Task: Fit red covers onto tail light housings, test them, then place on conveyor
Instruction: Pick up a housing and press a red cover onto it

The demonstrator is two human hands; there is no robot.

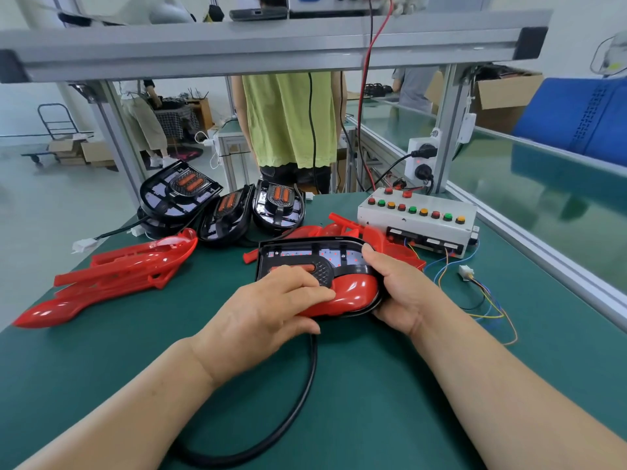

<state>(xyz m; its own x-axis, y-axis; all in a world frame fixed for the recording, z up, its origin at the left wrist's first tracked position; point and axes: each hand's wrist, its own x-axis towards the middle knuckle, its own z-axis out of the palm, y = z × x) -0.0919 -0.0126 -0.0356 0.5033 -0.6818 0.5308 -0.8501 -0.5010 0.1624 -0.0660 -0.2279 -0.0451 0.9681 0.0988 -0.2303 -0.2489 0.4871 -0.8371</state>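
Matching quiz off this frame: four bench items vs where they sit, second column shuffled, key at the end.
1. tail light housing
2. stacked red covers
3. button test box
4. bare housings

A. far right of the mat
B. mat's left side
C. between left hand and right hand
D. far edge, leaning together

Pairs: 1-C, 2-B, 3-A, 4-D

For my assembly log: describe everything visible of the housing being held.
Black plastic housing on the green mat, showing a board with red dots and an orange-barred insert. A glossy red cover sits over its near edge, gripped by the left hand; the right hand grips its right end. Its black cable loops nearward.
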